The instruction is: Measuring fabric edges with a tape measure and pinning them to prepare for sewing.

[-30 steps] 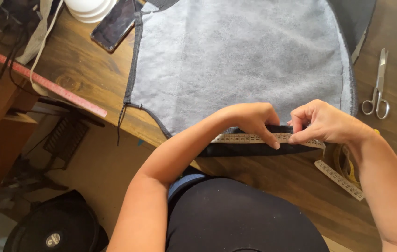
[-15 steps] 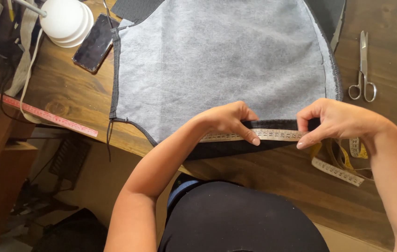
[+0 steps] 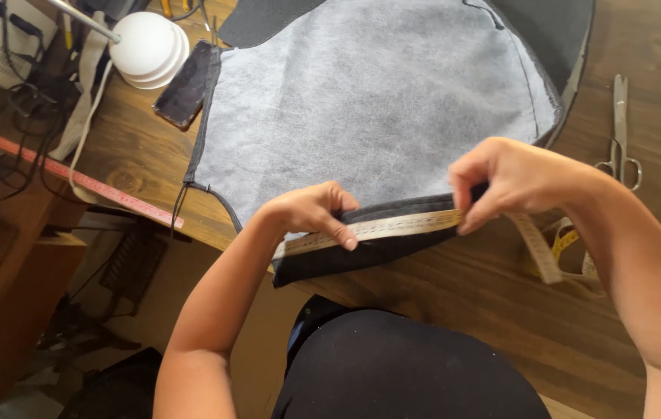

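Far right on the wooden table (image 3: pixel 454 310): metal scissors (image 3: pixel 620 132), blades pointing away. Top left: white round lamp head (image 3: pixel 146 45), just beside it a dark phone (image 3: pixel 187 84) lying flat against the fabric's edge. Along the left table edge: a long red ruler (image 3: pixel 74 177), cables (image 3: pixel 4 101) tangled above it.

Only one screen: a dark, flat rectangular phone (image 3: pixel 187 95) near the table's (image 3: pixel 454 310) far left edge, between white lamp base (image 3: pixel 146 47) and grey fabric (image 3: pixel 377 101).
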